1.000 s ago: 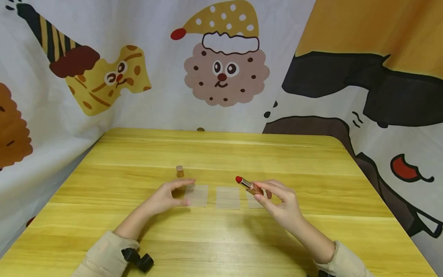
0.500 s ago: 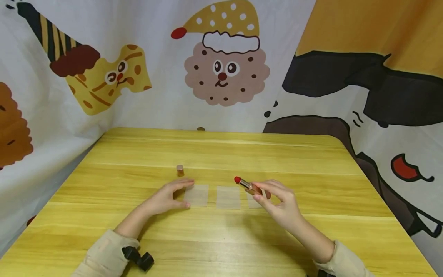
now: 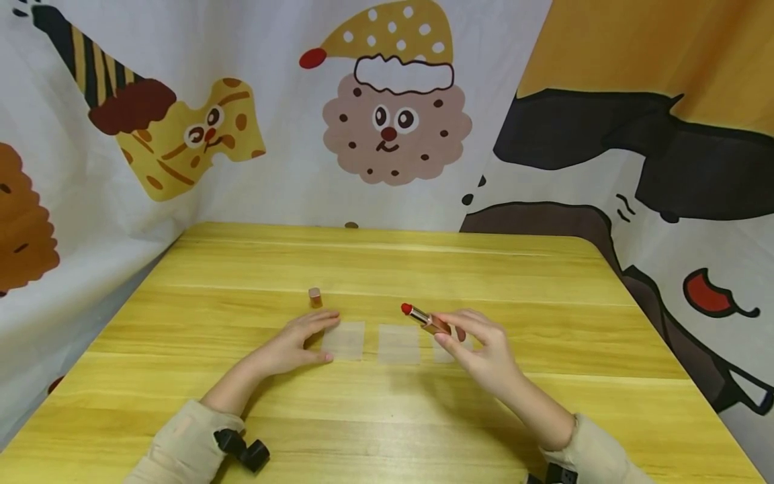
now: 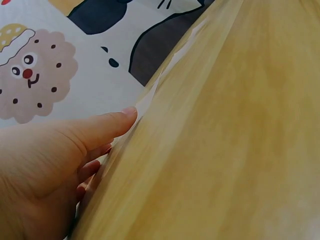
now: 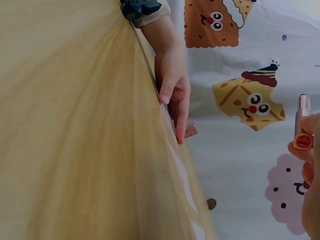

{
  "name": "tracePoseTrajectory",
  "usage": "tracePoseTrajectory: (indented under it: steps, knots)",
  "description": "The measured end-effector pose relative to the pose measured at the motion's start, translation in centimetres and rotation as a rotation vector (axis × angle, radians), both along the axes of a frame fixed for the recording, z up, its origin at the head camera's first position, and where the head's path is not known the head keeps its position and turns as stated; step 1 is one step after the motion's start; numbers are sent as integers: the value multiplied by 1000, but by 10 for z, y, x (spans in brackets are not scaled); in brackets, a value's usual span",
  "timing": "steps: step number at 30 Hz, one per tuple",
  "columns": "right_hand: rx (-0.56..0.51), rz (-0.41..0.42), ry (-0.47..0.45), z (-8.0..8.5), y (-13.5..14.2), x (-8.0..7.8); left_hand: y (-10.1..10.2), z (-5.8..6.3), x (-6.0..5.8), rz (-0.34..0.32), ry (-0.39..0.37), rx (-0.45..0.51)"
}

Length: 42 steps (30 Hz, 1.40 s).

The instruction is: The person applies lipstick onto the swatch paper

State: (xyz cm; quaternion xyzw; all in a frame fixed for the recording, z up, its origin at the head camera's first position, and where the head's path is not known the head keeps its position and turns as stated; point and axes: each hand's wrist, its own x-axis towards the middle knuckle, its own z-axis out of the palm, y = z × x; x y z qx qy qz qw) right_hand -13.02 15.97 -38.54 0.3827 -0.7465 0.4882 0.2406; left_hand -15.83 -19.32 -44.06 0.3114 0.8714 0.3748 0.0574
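Observation:
My right hand (image 3: pixel 484 349) pinches a lipstick (image 3: pixel 428 320) by its rose-gold base, above the table. Its red tip is bare and points up to the left. The right wrist view shows the same lipstick (image 5: pixel 303 125) at its right edge, base end toward the camera. Beside the left sheet, my left hand (image 3: pixel 293 346) rests with thumb and fingers spread, fingertips at the sheet's left edge. Three thin whitish square sheets lie in a row: left (image 3: pixel 345 341), middle (image 3: pixel 399 344) and right (image 3: pixel 444 349), the last partly hidden behind my right hand.
The lipstick's cap (image 3: pixel 315 297) stands on the wooden table (image 3: pixel 387 430) behind my left hand. A printed curtain (image 3: pixel 272 54) hangs behind the table's far edge. A black device (image 3: pixel 242 450) is strapped at my left wrist.
My right hand has moved slightly left and up with the lipstick, toward the middle sheet. My left hand has settled a little at the left sheet's edge, its fingers barely shifting.

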Motion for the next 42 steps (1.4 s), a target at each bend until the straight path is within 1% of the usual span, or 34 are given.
tracePoseTrajectory:
  steps: [3, 6, 10, 13, 18, 21, 31, 38, 42]
  knots:
    - [11, -6, -18, 0, -4, -4, 0, 0, 0, 0, -7, -14]
    - [2, 10, -18, 0, -10, -7, 0, 0, 0, -2, -19, -16]
    - [1, 21, -21, 13, -22, -2, 0, 1, 0, -5, -7, -14]
    - [15, 9, -36, 16, -30, -2, 0, 1, 1, -2, 3, -16]
    - [35, -9, -76, -4, -35, -15, 1, 0, 0, 3, 3, -24]
    - [49, -12, -108, -10, -38, -20, 1, 0, 0, 1, -3, -23]
    - [136, -65, -172, -19, -50, -26, -1, 0, 1, 3, -21, -22]
    - [152, -75, -135, -25, -58, -34, 0, 1, 1, 4, -27, -24]
    - [161, -76, -144, -27, -62, -37, 0, 1, 1, 10, -27, -22]
